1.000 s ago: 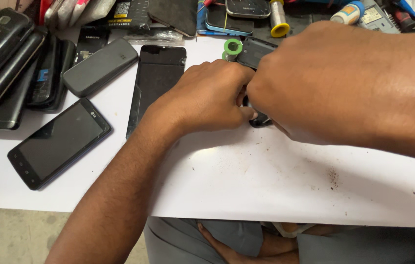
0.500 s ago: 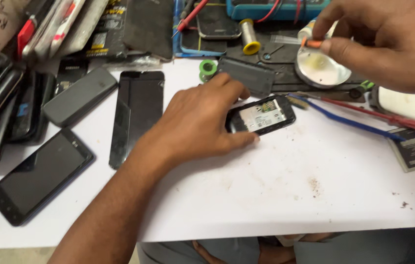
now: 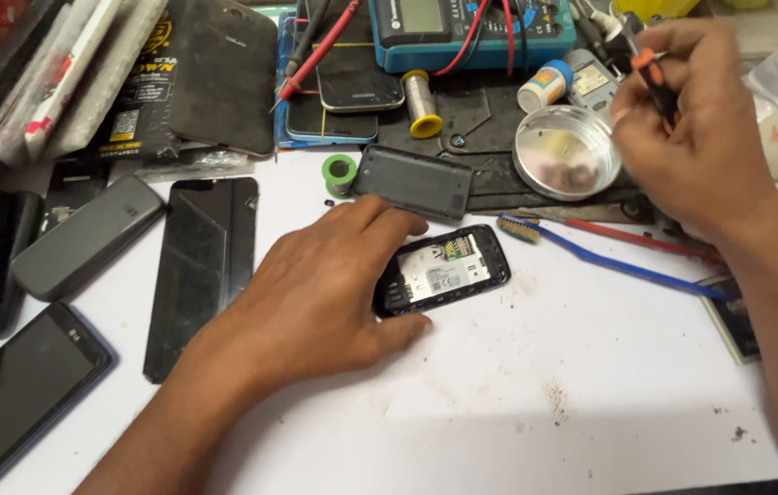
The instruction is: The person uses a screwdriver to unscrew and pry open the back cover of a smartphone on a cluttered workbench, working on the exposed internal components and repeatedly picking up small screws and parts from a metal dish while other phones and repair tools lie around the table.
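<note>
Steadying an opened phone on the bench

Your left hand lies flat, fingers spread, pinning the opened phone on the white table. Your right hand is closed around an orange-handled screwdriver near the round metal dish.

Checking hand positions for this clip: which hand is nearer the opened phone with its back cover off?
Left. The left hand rests on the opened phone; the right hand is raised beyond it, holding a screwdriver.
</note>
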`<state>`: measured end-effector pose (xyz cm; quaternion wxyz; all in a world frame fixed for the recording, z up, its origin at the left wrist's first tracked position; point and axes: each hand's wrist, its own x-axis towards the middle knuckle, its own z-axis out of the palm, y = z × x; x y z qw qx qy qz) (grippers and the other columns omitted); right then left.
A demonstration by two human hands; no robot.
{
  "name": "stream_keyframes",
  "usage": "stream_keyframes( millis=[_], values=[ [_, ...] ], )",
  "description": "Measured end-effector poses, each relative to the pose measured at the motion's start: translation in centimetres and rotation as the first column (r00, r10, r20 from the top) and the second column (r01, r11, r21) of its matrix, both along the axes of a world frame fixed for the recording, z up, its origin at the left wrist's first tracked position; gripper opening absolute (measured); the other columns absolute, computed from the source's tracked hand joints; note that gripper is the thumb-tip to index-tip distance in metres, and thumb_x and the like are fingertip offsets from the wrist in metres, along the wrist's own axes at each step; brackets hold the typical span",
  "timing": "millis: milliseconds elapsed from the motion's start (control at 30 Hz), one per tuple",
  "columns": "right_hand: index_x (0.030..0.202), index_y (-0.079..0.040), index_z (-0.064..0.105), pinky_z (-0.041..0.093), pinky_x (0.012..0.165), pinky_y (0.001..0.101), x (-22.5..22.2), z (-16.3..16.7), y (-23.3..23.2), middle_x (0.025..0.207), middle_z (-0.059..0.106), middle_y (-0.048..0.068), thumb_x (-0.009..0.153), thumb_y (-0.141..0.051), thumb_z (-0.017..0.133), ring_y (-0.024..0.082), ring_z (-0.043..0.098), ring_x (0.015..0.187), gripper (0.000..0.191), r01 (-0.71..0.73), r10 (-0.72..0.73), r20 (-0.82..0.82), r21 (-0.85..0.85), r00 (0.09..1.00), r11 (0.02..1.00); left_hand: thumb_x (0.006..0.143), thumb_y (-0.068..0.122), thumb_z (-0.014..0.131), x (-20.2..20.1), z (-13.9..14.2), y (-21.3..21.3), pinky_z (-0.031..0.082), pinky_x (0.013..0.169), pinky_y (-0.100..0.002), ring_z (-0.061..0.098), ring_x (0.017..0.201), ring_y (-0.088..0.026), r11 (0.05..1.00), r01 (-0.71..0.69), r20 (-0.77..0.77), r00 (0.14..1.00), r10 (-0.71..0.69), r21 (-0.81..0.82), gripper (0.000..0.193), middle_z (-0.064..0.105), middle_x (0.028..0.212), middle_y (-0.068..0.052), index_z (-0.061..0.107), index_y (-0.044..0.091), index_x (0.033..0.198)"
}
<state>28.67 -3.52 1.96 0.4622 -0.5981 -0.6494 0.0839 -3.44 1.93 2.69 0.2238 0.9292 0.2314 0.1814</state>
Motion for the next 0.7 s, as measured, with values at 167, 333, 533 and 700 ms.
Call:
stream_keyframes(
  millis=[167,333,533,700],
  values=[
    [0.109,-0.001,0.073,0.04,0.06,0.024,1.4,-0.4,-0.2,0.085,0.059,0.003,0.091,-0.007,0.072,0.008,0.049,0.068,0.02,0.096,-0.081,0.182,-0.075,0.98,0.993,0.065,0.031,0.089,0.9,0.4,-0.2,0.051,0.085,-0.047,0.065,0.102,-0.034,0.998,-0.032,-0.086,0.996,0.027,-0.058,0.066,0.067,0.108,-0.014,0.063,0.003,0.12],
    [0.106,-0.005,0.078,0.047,0.067,0.0307,2.4,-1.5,-0.1,0.088,0.065,0.005,0.093,-0.018,0.081,0.016,0.061,0.074,0.019,0.106,-0.072,0.363,-0.073,0.929,0.992,0.063,0.032,0.089,0.8,1.0,-0.2,0.052,0.088,-0.047,0.066,0.104,-0.035,0.999,-0.011,-0.076,0.997,0.007,-0.05,0.068,0.069,0.11,-0.016,0.064,0.002,0.119],
    [0.096,-0.011,0.079,0.052,0.077,0.0411,2.5,-2.2,0.4,0.093,0.069,0.003,0.09,-0.027,0.08,0.024,0.066,0.093,0.017,0.18,-0.128,0.534,-0.045,0.836,0.983,0.065,0.035,0.087,1.0,1.5,-0.3,0.052,0.088,-0.046,0.067,0.104,-0.034,0.993,-0.056,-0.136,0.99,0.042,-0.104,0.066,0.069,0.111,-0.016,0.064,0.003,0.119],
    [0.095,-0.01,0.078,0.052,0.077,0.0438,2.1,-2.1,0.5,0.098,0.071,0.003,0.088,-0.029,0.08,0.028,0.066,0.096,0.021,0.219,-0.121,0.6,-0.092,0.79,0.971,0.067,0.032,0.086,0.7,1.1,-0.4,0.052,0.089,-0.047,0.067,0.106,-0.033,0.995,-0.035,-0.092,0.995,0.026,-0.089,0.065,0.07,0.113,-0.016,0.064,0.003,0.121]
  ],
)
